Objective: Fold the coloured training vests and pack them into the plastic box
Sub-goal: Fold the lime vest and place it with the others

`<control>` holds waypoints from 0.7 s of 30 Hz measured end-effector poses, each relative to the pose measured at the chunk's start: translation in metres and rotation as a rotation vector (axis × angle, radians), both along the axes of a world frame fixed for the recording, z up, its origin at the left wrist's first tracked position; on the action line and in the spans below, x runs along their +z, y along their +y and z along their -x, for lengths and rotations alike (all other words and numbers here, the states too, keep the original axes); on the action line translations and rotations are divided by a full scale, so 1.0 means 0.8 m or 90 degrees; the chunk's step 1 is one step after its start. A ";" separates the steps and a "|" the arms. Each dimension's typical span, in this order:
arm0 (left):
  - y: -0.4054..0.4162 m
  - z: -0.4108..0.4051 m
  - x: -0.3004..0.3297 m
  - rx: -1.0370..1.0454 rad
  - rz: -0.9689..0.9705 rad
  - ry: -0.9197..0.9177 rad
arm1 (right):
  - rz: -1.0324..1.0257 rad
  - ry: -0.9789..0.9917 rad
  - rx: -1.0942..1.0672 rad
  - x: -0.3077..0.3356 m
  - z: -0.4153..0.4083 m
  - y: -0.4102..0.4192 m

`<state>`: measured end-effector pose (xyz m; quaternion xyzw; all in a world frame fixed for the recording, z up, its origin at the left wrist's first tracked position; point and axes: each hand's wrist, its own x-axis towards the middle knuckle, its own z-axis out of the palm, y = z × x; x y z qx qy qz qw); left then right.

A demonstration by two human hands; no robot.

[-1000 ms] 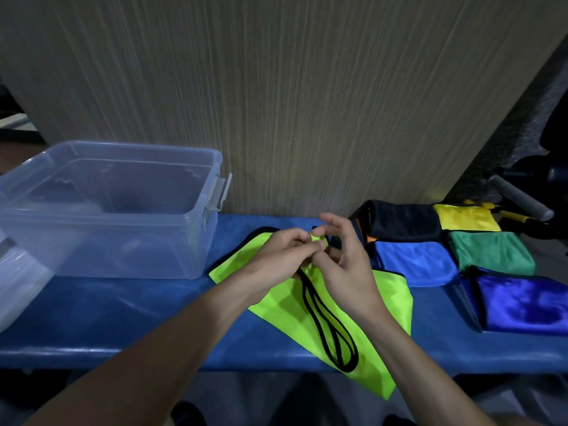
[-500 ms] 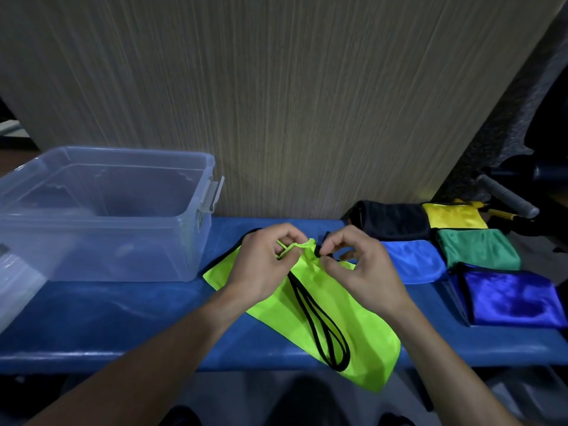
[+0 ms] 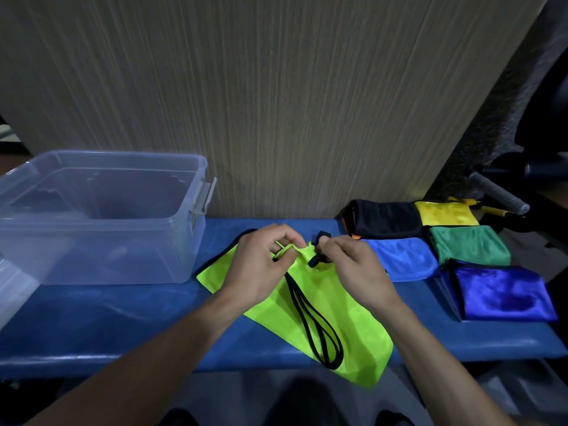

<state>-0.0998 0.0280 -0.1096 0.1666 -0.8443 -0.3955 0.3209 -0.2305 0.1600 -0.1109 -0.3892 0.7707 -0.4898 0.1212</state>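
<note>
A lime-green vest (image 3: 344, 315) with black trim lies on the blue padded bench (image 3: 123, 321), its lower corner hanging over the front edge. My left hand (image 3: 261, 265) pinches the vest's far edge, and my right hand (image 3: 353, 265) pinches the same bunched edge beside it. The clear plastic box (image 3: 101, 219) stands open and empty to the left. Folded vests lie at the right: black (image 3: 384, 219), yellow (image 3: 445, 213), light blue (image 3: 402, 262), green (image 3: 467, 244) and dark blue (image 3: 501, 293).
A ribbed beige wall panel (image 3: 276, 103) rises right behind the bench. The box lid (image 3: 15, 290) leans at the far left. A grey-handled bar (image 3: 498, 195) and dark equipment stand beyond the bench's right end.
Both hands have drawn the vest's far edge nearer and slightly apart, bunching the fabric. The vest's right side has folded in, so it now looks narrower.
</note>
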 end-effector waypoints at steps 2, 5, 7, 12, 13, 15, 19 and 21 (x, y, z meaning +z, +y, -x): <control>0.002 0.000 0.000 -0.010 0.022 0.001 | -0.032 -0.008 0.002 0.001 0.000 -0.001; 0.004 0.001 0.000 -0.016 0.041 0.004 | -0.066 -0.074 -0.008 0.004 -0.002 0.000; 0.004 0.002 -0.001 -0.019 0.046 -0.001 | -0.052 -0.187 -0.002 0.007 -0.003 -0.001; 0.005 0.004 -0.005 -0.032 0.053 -0.013 | 0.043 -0.330 0.050 0.013 -0.001 -0.004; 0.004 0.005 -0.006 -0.032 0.054 -0.012 | 0.068 -0.350 0.058 0.014 -0.001 -0.004; 0.002 0.006 -0.009 -0.031 0.056 -0.010 | 0.107 -0.382 0.062 0.015 0.001 -0.004; 0.002 0.007 -0.010 -0.027 0.049 -0.005 | 0.144 -0.403 0.022 0.017 0.003 -0.004; 0.004 0.008 -0.009 -0.015 0.025 -0.007 | 0.153 -0.396 0.006 0.018 0.003 -0.005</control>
